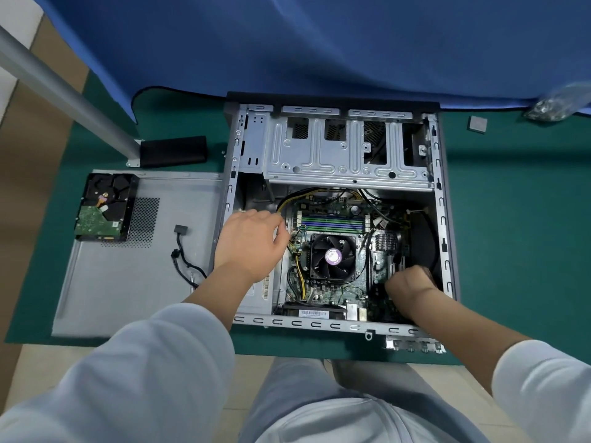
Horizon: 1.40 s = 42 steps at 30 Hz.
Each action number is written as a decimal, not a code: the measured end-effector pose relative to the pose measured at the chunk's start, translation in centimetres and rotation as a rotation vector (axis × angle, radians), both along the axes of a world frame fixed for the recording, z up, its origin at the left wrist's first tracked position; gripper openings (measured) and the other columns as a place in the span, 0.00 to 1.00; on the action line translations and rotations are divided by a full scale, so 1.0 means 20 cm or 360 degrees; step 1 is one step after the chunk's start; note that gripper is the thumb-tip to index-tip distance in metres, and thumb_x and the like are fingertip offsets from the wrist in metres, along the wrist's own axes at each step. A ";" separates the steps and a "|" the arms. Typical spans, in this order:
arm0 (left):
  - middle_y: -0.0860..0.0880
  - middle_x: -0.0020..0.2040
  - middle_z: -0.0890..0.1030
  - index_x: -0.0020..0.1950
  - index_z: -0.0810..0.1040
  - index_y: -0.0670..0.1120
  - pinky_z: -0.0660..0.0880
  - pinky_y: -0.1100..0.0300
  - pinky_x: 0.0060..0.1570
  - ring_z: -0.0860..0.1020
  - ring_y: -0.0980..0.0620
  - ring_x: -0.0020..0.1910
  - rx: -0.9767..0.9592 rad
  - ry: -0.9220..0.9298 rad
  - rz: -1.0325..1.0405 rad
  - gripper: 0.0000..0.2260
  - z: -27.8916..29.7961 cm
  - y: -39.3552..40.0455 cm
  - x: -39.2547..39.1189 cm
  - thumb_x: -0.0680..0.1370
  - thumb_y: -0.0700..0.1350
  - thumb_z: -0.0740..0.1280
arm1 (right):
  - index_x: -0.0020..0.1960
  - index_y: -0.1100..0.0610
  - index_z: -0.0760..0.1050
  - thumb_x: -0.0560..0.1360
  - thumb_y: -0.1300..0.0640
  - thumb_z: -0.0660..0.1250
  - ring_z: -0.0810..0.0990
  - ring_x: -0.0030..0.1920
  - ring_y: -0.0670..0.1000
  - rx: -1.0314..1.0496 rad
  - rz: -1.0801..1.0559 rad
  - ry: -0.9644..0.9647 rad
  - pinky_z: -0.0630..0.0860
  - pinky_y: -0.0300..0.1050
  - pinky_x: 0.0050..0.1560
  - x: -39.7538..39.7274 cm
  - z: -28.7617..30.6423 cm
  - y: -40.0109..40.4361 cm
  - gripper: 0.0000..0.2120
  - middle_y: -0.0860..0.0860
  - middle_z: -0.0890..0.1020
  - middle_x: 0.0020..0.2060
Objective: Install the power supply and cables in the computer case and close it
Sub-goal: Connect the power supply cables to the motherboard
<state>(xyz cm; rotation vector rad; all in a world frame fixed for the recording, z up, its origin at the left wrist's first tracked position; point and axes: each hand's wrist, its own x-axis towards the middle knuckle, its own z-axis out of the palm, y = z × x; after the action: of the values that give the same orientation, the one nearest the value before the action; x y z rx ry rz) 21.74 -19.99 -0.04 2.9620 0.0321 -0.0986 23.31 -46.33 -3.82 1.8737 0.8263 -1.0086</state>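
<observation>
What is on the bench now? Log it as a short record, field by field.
case: open case lying flat on green mat
side panel: off, left of case
hard drive: on the panel
loose cable: on the panel
left hand: at yellow-black cables by the board's left edge
right hand: curled, low in case's right side; what it holds is hidden
fan: centre of board

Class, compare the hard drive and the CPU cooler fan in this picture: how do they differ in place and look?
The hard drive lies outside the case, on the removed side panel; the CPU cooler fan sits inside, on the motherboard. The drive shows a green circuit board; the fan shows black blades round a purple hub label. Both lie flat, untouched.
</observation>
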 end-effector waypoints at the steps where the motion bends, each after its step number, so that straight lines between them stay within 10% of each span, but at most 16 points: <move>1: 0.49 0.39 0.80 0.43 0.79 0.47 0.67 0.54 0.47 0.75 0.47 0.40 0.0004 0.0003 -0.0002 0.12 0.00 0.00 0.00 0.79 0.47 0.57 | 0.56 0.58 0.75 0.77 0.66 0.57 0.79 0.50 0.48 0.0005 -0.0018 -0.0007 0.61 0.44 0.28 0.00 0.00 0.00 0.12 0.47 0.80 0.49; 10: 0.50 0.39 0.80 0.43 0.79 0.47 0.66 0.55 0.47 0.75 0.48 0.40 0.0036 0.0013 -0.0006 0.13 0.00 0.00 0.00 0.79 0.48 0.56 | 0.57 0.59 0.75 0.78 0.64 0.57 0.67 0.31 0.48 0.0009 -0.0105 -0.0045 0.63 0.43 0.31 -0.01 -0.01 0.02 0.12 0.48 0.73 0.38; 15: 0.49 0.37 0.79 0.42 0.79 0.46 0.66 0.55 0.45 0.74 0.48 0.38 0.0024 -0.0008 -0.0001 0.12 0.00 0.00 0.00 0.79 0.47 0.58 | 0.61 0.60 0.73 0.80 0.62 0.56 0.79 0.48 0.50 0.0059 -0.0178 -0.0045 0.73 0.47 0.50 0.00 0.02 0.02 0.12 0.51 0.80 0.51; 27: 0.50 0.37 0.79 0.43 0.78 0.47 0.65 0.56 0.45 0.74 0.49 0.39 0.0075 0.0022 -0.0011 0.14 0.00 0.00 0.00 0.79 0.48 0.56 | 0.35 0.60 0.63 0.78 0.66 0.57 0.65 0.29 0.48 0.0127 -0.0173 -0.0058 0.63 0.42 0.34 0.01 0.03 0.04 0.13 0.50 0.67 0.31; 42: 0.50 0.35 0.78 0.41 0.79 0.46 0.67 0.54 0.45 0.73 0.48 0.36 0.0030 -0.0047 -0.0009 0.12 -0.01 0.00 0.00 0.79 0.47 0.58 | 0.53 0.56 0.76 0.78 0.65 0.58 0.71 0.37 0.48 0.0088 -0.0062 -0.0070 0.63 0.42 0.33 0.01 0.01 0.00 0.10 0.47 0.79 0.44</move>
<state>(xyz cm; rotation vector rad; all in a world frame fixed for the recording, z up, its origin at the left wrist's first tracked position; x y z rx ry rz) 21.75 -19.94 -0.15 2.9821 0.0214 -0.0559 23.45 -46.36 -3.59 1.9585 0.8019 -0.9736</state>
